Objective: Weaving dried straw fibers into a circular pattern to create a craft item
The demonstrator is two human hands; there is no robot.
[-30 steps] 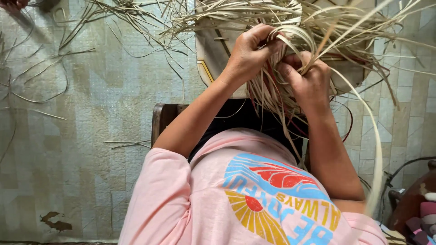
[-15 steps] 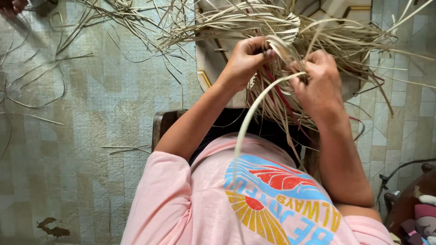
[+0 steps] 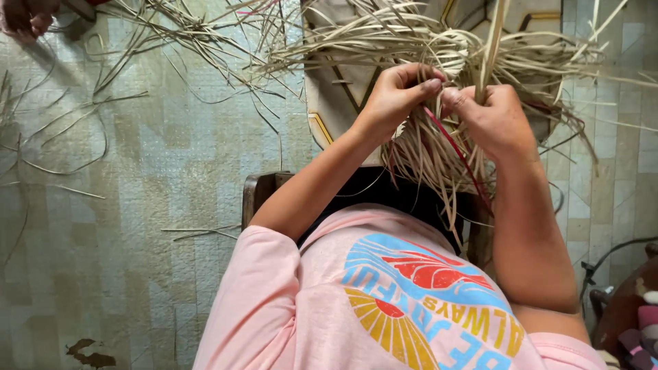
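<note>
Both hands pinch pale straw strips: left hand [image 3: 396, 96] closed on the woven bundle [image 3: 439, 130] over the lap, right hand [image 3: 490, 116] now holding one strip [image 3: 495, 34] upright; the long looping strand from half a second ago is pulled through, probably tightened.

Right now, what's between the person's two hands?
In the head view, a thin red strip runs down through the narrow gap between the left hand and right hand, among pale straw strands.

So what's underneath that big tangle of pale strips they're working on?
Under the tangle of strips shows a pale board with dark and yellow lines. Its middle is covered by strips and both hands, left hand and right hand.
</note>
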